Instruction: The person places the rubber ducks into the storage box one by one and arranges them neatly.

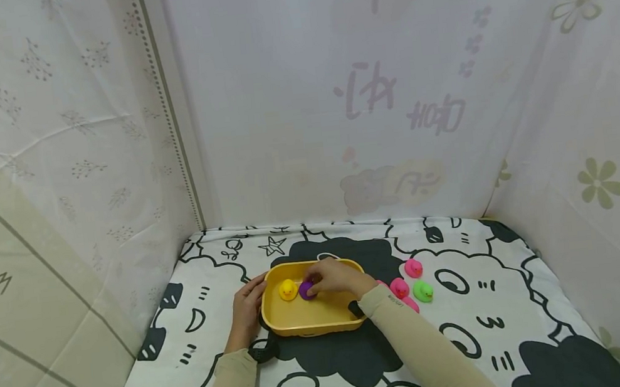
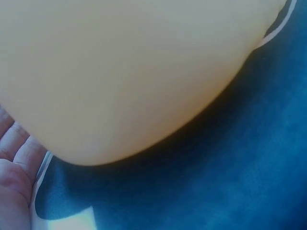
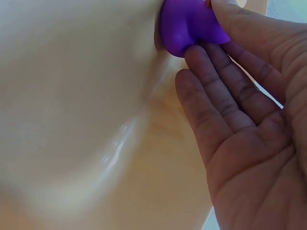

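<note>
A yellow tray lies on the patterned cloth. Its left rim is held by my left hand, with fingertips at the edge; the left wrist view shows some of those fingers beside the tray's outer wall. Over the tray's inside, my right hand pinches a purple toy duck between thumb and fingers. The right wrist view shows this purple duck at the fingertips, close to the tray's inner surface. Just left of it in the tray sits a yellow toy duck.
Right of the tray, several pink toy ducks and a green toy duck lie grouped on the cloth, some partly hidden by my right forearm. Printed fabric curtains stand at the back and both sides of the cloth.
</note>
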Action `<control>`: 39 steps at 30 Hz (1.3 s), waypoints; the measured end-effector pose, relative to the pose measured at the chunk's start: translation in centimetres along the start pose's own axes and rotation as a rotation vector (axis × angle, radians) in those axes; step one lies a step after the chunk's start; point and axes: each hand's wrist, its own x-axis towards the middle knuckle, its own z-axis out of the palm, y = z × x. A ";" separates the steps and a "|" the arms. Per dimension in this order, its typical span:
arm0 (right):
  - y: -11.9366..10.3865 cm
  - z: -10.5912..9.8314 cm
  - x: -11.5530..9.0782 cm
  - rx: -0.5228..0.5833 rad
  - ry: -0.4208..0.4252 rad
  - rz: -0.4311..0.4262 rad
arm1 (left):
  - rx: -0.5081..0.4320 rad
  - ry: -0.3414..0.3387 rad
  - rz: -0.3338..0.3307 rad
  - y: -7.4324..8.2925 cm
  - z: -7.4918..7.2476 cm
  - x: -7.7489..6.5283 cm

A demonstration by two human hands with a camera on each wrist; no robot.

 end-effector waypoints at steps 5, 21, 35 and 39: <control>-0.2 -0.1 0.0 -0.024 0.006 -0.007 | -0.007 0.008 -0.004 0.0 0.0 0.0; -0.5 -0.2 -0.1 -0.036 0.010 -0.003 | 0.023 0.013 0.030 0.0 0.2 -0.1; -0.7 -1.1 -0.9 0.019 0.034 -0.030 | 0.038 0.025 0.031 0.1 0.4 -0.2; 0.1 -1.7 -1.7 0.018 0.072 -0.027 | 0.036 0.026 0.030 0.1 0.3 -0.2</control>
